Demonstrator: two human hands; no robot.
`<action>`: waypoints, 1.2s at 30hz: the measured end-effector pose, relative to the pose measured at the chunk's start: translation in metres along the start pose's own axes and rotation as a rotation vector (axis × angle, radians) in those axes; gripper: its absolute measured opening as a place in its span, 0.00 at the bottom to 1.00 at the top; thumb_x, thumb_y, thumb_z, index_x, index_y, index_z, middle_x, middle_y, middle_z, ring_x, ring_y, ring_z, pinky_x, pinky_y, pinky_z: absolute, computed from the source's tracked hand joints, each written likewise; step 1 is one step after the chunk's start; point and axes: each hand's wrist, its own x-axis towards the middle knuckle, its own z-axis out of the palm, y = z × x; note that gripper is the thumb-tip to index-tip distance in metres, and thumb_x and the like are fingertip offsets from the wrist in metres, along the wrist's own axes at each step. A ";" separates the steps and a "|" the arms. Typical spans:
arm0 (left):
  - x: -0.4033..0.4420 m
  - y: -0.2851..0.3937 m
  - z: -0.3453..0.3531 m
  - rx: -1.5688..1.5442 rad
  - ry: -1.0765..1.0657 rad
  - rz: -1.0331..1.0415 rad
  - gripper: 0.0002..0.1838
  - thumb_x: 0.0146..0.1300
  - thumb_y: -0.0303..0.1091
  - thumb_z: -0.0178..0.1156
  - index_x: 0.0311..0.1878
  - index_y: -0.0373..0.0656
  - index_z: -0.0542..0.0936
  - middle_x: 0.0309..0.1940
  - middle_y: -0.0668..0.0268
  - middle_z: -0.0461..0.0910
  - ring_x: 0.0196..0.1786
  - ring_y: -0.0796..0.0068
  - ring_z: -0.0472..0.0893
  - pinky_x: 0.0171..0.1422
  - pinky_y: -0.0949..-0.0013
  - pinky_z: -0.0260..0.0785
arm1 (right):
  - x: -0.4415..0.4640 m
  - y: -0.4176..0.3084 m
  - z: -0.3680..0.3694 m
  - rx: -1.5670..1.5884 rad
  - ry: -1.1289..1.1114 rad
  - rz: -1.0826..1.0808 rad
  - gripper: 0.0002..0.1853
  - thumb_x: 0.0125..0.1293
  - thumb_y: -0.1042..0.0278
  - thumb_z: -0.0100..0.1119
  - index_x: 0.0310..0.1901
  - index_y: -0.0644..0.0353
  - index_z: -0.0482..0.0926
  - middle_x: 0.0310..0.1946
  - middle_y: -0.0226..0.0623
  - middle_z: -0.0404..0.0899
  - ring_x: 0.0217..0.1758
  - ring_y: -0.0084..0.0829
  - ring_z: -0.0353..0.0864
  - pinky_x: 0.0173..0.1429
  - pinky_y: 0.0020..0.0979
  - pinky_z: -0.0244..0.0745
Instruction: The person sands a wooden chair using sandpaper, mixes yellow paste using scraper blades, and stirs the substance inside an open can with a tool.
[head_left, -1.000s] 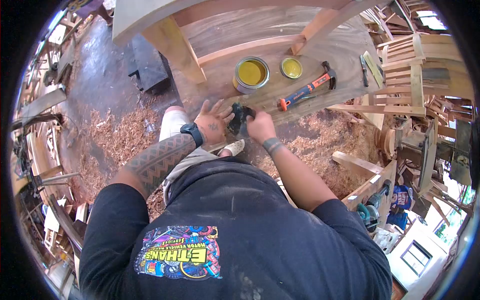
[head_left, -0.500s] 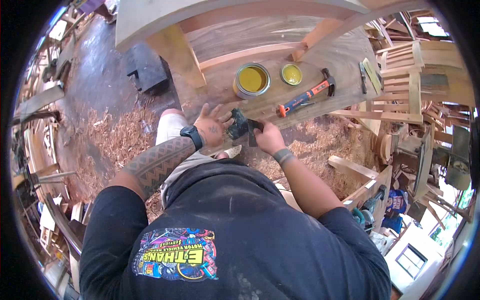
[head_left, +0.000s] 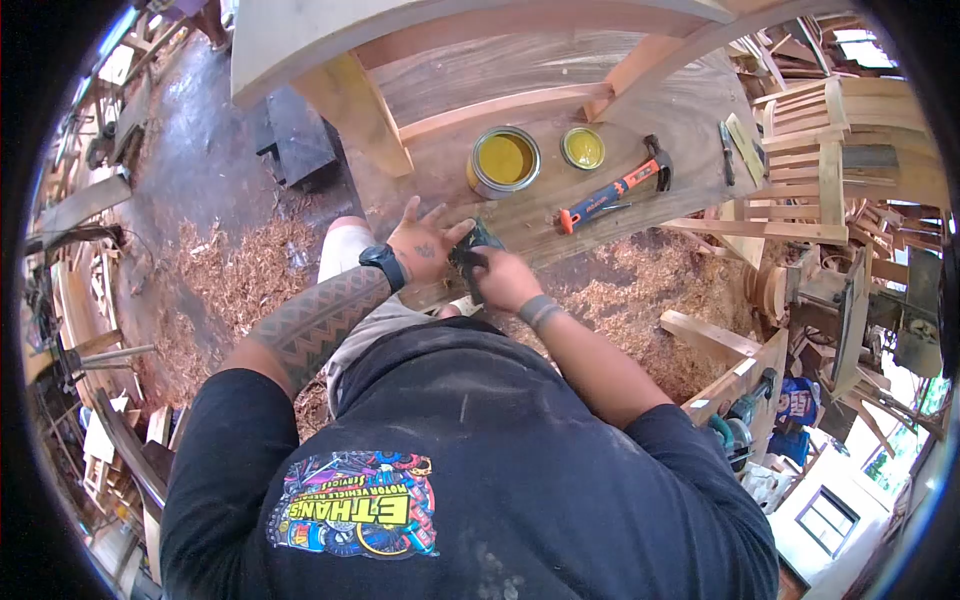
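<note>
My left hand, wearing a dark watch, is open with its fingers spread at the near edge of the wooden bench top. Its thumb reaches the edge of a dark green, smeared flat piece. My right hand is closed on a small dark flat scraper-like piece, held against the green one. Where the two dark pieces meet is partly hidden by my fingers. Beyond my hands stands an open can of yellow-brown paste, with its smeared lid lying to the right.
A claw hammer with an orange and blue handle lies on the bench, right of the can. Farther right is a dark-handled tool. A wooden frame rises at the back. Shavings cover the floor; wooden chairs stand at right.
My right hand has moved left with the dark flat piece, onto the green one and closer to my left hand. My left hand has shifted only slightly.
</note>
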 end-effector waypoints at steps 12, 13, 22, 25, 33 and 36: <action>0.006 0.003 -0.002 0.023 -0.052 -0.025 0.41 0.66 0.55 0.64 0.82 0.59 0.66 0.74 0.69 0.76 0.86 0.58 0.58 0.83 0.29 0.34 | -0.021 0.013 -0.020 0.101 0.051 0.211 0.22 0.69 0.65 0.62 0.62 0.61 0.83 0.55 0.55 0.87 0.62 0.53 0.85 0.67 0.45 0.78; 0.005 -0.001 -0.001 0.036 0.004 0.004 0.40 0.66 0.54 0.63 0.81 0.60 0.68 0.75 0.71 0.75 0.86 0.59 0.57 0.83 0.29 0.33 | -0.024 0.029 -0.027 0.185 0.095 0.244 0.21 0.69 0.66 0.62 0.62 0.63 0.83 0.55 0.55 0.87 0.62 0.52 0.86 0.67 0.44 0.78; -0.007 0.002 0.019 0.210 0.086 0.081 0.36 0.63 0.50 0.62 0.77 0.63 0.75 0.82 0.78 0.64 0.88 0.60 0.52 0.82 0.26 0.32 | 0.034 0.041 0.000 -0.030 0.354 0.186 0.17 0.66 0.60 0.65 0.49 0.67 0.84 0.43 0.65 0.85 0.54 0.66 0.82 0.60 0.55 0.77; -0.001 -0.002 0.004 0.183 -0.013 0.105 0.37 0.62 0.53 0.63 0.77 0.63 0.75 0.83 0.77 0.64 0.88 0.60 0.52 0.82 0.25 0.33 | 0.030 0.029 -0.021 -0.029 0.354 0.100 0.15 0.66 0.64 0.64 0.48 0.68 0.84 0.43 0.65 0.85 0.52 0.65 0.84 0.59 0.54 0.79; 0.002 -0.008 0.023 0.233 0.058 0.121 0.40 0.60 0.62 0.65 0.77 0.66 0.75 0.82 0.79 0.65 0.88 0.60 0.52 0.80 0.22 0.30 | 0.039 0.019 -0.012 0.005 0.342 0.063 0.20 0.68 0.65 0.63 0.58 0.64 0.83 0.51 0.64 0.85 0.58 0.63 0.83 0.64 0.51 0.78; 0.006 -0.009 0.019 0.177 0.000 0.114 0.40 0.60 0.62 0.65 0.77 0.66 0.74 0.82 0.80 0.65 0.88 0.60 0.51 0.79 0.22 0.29 | 0.022 0.017 -0.022 0.064 0.304 0.132 0.19 0.68 0.65 0.62 0.57 0.64 0.83 0.48 0.63 0.85 0.57 0.64 0.83 0.63 0.53 0.78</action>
